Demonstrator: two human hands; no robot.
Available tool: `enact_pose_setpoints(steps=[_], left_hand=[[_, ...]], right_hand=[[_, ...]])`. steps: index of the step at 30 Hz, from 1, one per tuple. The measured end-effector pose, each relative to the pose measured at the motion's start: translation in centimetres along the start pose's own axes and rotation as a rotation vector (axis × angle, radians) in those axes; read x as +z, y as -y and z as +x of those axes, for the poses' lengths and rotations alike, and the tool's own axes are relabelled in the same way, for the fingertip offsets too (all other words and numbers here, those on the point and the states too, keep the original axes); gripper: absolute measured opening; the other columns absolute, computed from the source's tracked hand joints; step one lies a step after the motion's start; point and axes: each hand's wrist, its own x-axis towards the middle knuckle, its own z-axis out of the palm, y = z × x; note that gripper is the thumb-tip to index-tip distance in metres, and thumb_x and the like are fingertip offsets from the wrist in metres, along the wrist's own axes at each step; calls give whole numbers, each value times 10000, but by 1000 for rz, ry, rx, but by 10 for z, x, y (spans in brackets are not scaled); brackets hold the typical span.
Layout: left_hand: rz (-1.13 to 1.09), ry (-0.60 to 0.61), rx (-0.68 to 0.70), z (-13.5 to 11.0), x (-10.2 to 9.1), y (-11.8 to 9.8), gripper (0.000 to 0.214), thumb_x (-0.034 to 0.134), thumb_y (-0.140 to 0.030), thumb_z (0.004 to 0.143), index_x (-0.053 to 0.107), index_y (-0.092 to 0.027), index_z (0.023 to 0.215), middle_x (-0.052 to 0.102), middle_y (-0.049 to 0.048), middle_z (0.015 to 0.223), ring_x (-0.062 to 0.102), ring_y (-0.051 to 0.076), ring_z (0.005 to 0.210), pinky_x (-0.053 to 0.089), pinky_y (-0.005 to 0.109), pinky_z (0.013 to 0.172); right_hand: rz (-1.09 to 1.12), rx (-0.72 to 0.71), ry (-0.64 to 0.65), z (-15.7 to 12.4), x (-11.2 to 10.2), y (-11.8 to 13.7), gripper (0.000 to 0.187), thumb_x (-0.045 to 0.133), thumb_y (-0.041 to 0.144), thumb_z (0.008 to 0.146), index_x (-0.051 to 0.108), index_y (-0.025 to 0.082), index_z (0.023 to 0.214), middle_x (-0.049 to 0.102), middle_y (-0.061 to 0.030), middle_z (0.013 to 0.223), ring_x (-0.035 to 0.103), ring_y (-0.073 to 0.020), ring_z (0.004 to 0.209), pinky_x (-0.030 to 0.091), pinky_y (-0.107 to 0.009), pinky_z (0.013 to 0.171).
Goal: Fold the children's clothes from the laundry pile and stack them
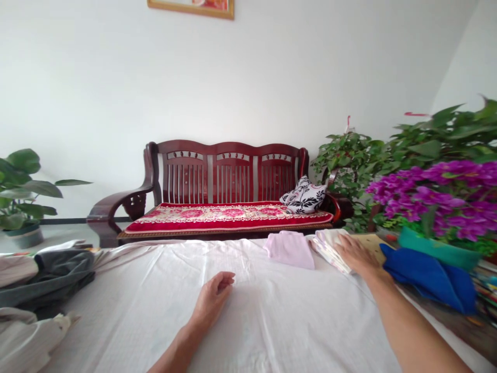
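Note:
My right hand [357, 252] lies palm down with fingers stretched out on a folded whitish cloth with a coloured pattern [325, 246], covering part of it. Just to the left of that cloth is a folded pale lilac cloth [290, 249]. Over the middle of the white sheet [147, 300], my left hand [215, 295] is held with fingers loosely bent and a gap at the thumb; nothing shows in it. Whether it touches the sheet I cannot tell.
Crumpled dark grey clothes [64, 272] and a whitish garment [27, 336] lie at left. At right are a blue cloth [430, 277] and purple flowers [446, 199] in a teal pot [435, 246]. Behind stands a wooden bench [233, 176] with a patterned cushion [305, 196].

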Motion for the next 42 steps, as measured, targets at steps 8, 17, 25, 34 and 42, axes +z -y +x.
enact_pose_setpoints(steps=[8,17,25,34,42], left_hand=[[48,0,21,4,4,5,293,540,-242,775,708,-173,1005,746,59,905,698,203,848,519,303,804],[80,95,72,1,0,1,290,566,-181,771,718,-175,1018,752,44,951,691,183,891,523,282,849],[487,368,303,-49,-23,-9,492,621,-186,804,659,-226,1293,553,99,1477,497,270,1371,339,450,1178],[712,408,307,-99,-49,-14,533,551,-240,914,527,-298,1444,438,58,1574,359,272,1475,256,512,1226],[652,353,319,-97,-48,-11,521,598,-224,863,592,-327,1374,514,38,1519,442,287,1421,326,510,1196]], right_hand=[[37,88,113,-9,-6,6,623,222,486,979,414,230,1513,324,-79,1636,271,-304,1497,283,-566,1173],[219,-383,-64,-110,-21,129,461,381,264,964,576,125,1358,518,-178,1482,414,-296,1402,283,-470,1175],[257,-458,140,-196,16,180,445,508,309,935,604,176,1349,591,-150,1423,525,-286,1332,390,-428,1121],[263,-297,44,-166,14,161,462,414,125,904,604,135,1324,630,-162,1345,568,-262,1265,424,-361,1072],[235,-343,-19,-111,19,183,577,492,0,775,591,171,1317,575,-133,1424,478,-284,1349,360,-382,1105]])
